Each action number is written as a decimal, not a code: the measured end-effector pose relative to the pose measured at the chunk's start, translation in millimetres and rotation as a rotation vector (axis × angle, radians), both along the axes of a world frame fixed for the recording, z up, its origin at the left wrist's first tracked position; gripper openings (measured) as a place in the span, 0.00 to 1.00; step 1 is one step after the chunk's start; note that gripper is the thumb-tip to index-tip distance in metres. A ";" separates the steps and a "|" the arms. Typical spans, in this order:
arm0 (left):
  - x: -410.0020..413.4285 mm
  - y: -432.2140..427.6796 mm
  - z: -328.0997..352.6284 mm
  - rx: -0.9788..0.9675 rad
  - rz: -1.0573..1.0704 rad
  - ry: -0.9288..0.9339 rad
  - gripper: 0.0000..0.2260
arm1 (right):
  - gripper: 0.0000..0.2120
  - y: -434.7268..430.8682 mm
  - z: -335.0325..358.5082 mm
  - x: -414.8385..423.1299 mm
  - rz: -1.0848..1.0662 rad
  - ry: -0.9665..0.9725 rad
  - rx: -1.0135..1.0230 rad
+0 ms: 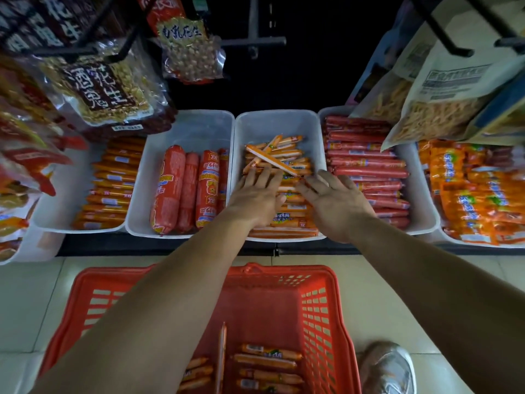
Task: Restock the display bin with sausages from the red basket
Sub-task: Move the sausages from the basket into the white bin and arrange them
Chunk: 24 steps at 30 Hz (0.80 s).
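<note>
Red basket [321, 322], bottom centre of frame, on tiled floor [28, 294]: slim orange-wrapped sausages [270, 362] lie on its base. Display bin [272, 120], white, frame centre: uneven pile [284, 157] of the same sausages, rear part bare. Left hand [255, 194] and right hand [332, 203]: fingers spread flat, resting on the pile, grasping nothing. Neighbouring bin [199, 123] sits close against its left rim.

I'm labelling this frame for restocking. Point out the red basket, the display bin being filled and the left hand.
red basket [301, 271], head view, its far rim.
display bin [275, 123], head view, bare far wall.
left hand [255, 200], head view, back of the hand.
</note>
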<state>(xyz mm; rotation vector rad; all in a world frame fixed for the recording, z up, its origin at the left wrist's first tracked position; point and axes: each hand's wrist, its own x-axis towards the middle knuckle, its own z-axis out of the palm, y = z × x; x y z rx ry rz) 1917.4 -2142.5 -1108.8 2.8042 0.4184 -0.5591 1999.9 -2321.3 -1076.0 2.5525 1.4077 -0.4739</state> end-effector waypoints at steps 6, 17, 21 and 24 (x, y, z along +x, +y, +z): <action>18.5 15.2 -3.7 -0.010 0.146 -0.358 0.28 | 0.27 6.2 -10.4 0.9 0.006 0.017 0.033; 56.9 27.5 -9.1 0.092 0.135 -0.173 0.24 | 0.27 -2.1 -23.9 3.3 0.031 0.018 0.124; 57.0 30.8 -10.8 -0.167 0.146 -0.213 0.20 | 0.27 -3.1 -25.2 3.5 0.026 0.026 0.141; 58.5 32.6 -12.9 -0.261 0.170 -0.233 0.23 | 0.27 -3.1 -26.9 3.5 0.022 0.026 0.161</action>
